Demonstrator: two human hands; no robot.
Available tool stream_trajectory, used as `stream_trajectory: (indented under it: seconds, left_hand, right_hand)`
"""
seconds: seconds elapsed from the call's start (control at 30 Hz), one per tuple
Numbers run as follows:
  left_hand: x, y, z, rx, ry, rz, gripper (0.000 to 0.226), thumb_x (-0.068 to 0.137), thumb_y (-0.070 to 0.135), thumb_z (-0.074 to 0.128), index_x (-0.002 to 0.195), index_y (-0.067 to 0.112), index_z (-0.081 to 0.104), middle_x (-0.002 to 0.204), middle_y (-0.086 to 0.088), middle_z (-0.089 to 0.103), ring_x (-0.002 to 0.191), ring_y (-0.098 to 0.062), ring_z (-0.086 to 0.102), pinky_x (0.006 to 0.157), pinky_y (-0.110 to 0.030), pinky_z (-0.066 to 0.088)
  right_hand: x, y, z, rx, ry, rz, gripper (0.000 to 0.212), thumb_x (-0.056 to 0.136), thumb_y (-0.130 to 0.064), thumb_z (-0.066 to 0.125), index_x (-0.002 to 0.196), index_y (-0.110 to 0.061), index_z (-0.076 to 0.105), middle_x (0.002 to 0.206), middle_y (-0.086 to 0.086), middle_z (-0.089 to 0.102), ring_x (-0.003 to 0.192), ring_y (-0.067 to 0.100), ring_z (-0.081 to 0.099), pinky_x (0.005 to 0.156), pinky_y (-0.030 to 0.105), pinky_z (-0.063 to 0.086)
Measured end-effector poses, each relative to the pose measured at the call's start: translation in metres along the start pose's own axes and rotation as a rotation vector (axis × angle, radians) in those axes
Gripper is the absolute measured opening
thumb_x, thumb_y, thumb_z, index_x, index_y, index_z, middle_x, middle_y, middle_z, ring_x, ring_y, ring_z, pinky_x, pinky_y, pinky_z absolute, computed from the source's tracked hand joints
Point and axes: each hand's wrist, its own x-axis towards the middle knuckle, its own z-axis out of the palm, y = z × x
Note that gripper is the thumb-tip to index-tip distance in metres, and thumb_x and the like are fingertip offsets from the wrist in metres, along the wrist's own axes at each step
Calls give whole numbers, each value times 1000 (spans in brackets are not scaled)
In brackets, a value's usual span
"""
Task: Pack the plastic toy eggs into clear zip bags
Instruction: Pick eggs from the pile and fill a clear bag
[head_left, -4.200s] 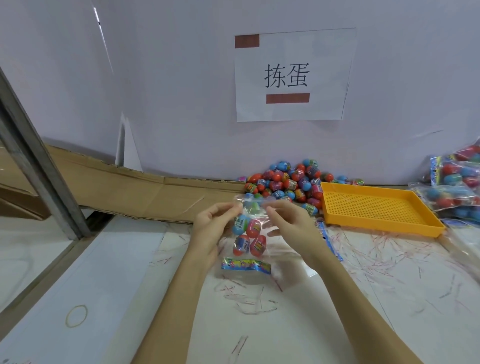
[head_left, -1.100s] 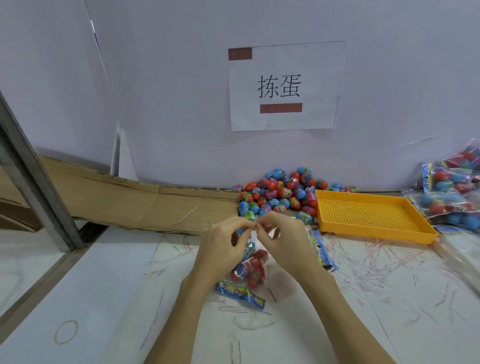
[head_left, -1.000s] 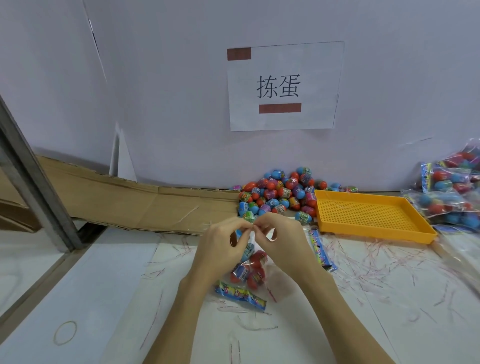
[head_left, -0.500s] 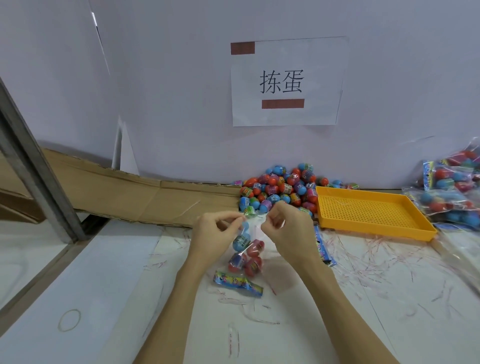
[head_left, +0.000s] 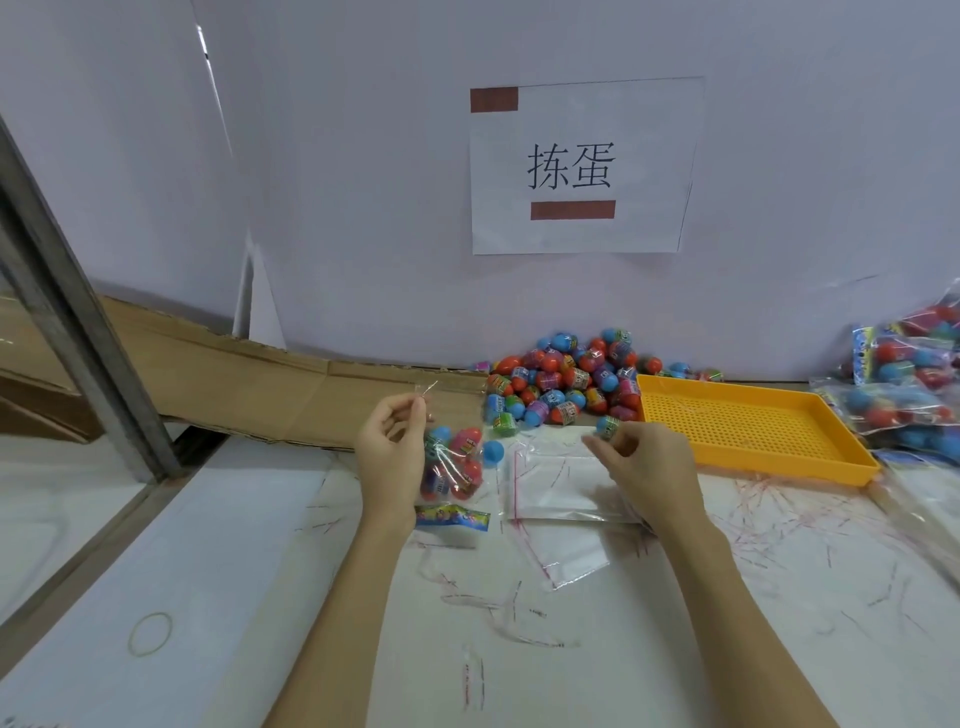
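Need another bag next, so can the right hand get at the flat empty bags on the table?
Probably yes: the right hand hovers directly over the empty bags, nothing between, though its fingers pinch an egg.

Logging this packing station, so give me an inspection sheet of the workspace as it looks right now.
Surface: white table, marked with red streaks.
Job's things: filled bag of eggs hangs from left hand; loose egg pile by the wall; empty zip bags lie flat; packed bags far right.
Clutter: yellow tray; rubber band; cardboard.
Hands: left hand pinches the bag top; right hand holds one egg.
Cables: nothing seen.
Surroundings: wall with paper sign.
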Motion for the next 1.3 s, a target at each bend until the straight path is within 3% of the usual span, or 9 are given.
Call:
stream_trajectory:
  seconds: [0.1, 0.2, 0.27, 0.43, 0.53, 0.77, 0.93, 1.13, 1.3]
  left_hand:
    - [-3, 0, 4, 9, -21, 11, 13, 100, 16, 67, 95, 27, 72, 85, 11, 75, 85, -5, 71, 75, -22, 55]
    - [-7, -2, 10, 15, -54, 14, 12, 99, 18, 68, 95, 28, 73, 86, 9, 76, 85, -7, 72, 77, -27, 58]
    - [-10, -3, 14, 33, -82, 18, 9, 99, 20, 68, 96, 27, 73, 87, 9, 76, 86, -10, 73, 78, -32, 61]
    - [-18, 0, 21, -12, -157, 45, 9, 99, 17, 69, 98, 24, 74, 89, 9, 77, 85, -11, 75, 67, -22, 60]
    - [-22, 2, 24, -15, -232, 14, 9, 99, 19, 69, 98, 27, 75, 89, 8, 78, 86, -10, 76, 65, -24, 61]
    - [-22, 1, 23, -50, -316, -43, 10, 99, 14, 69, 105, 14, 76, 91, 0, 81, 87, -16, 78, 66, -23, 60]
    - [-16, 3, 13, 24, -358, -82, 11, 96, 19, 73, 104, 19, 80, 89, 1, 79, 83, -11, 74, 72, -23, 61]
    - [-8, 5, 1, 38, -450, -126, 14, 94, 16, 73, 104, 22, 81, 93, -1, 80, 87, -17, 76, 76, -26, 62]
    - [-7, 10, -8, -1, -515, -119, 17, 82, 18, 81, 93, 31, 84, 93, -5, 81, 86, -22, 78, 72, -25, 62]
  right_hand:
    - [1, -2, -1, 48, 62, 34, 45, 101, -31, 60, 58, -19, 57, 52, -4, 54, 52, 16, 49, 52, 30, 34]
    - [-1, -15, -1, 196, -51, -19, 8, 100, -13, 61, 97, -18, 67, 86, -6, 68, 76, 9, 62, 60, 13, 45]
    - [-4, -27, 5, 321, -124, -50, 19, 99, -6, 60, 112, -19, 68, 98, -7, 71, 83, 7, 68, 67, 15, 53]
    - [-15, -51, 22, 724, -199, 43, 9, 96, -31, 68, 100, -29, 76, 87, -14, 77, 83, 4, 73, 63, 16, 55]
    - [-17, -53, 25, 766, -121, 82, 5, 92, -28, 74, 95, -28, 78, 85, -13, 77, 81, 6, 73, 64, 17, 57]
    - [-12, -42, 18, 794, -32, 197, 9, 93, -19, 74, 86, -21, 78, 78, -5, 76, 76, 11, 72, 62, 17, 56]
    - [-9, -40, 9, 798, -66, 174, 5, 91, -17, 75, 94, -20, 79, 80, -3, 77, 73, 11, 73, 63, 17, 56]
    - [-6, -38, -1, 860, -173, 219, 7, 87, -19, 79, 92, -14, 81, 85, 1, 78, 80, 12, 74, 69, 19, 58]
    - [-5, -33, -6, 872, -225, 195, 9, 88, -11, 78, 96, -13, 81, 89, 5, 79, 84, 19, 75, 76, 25, 61]
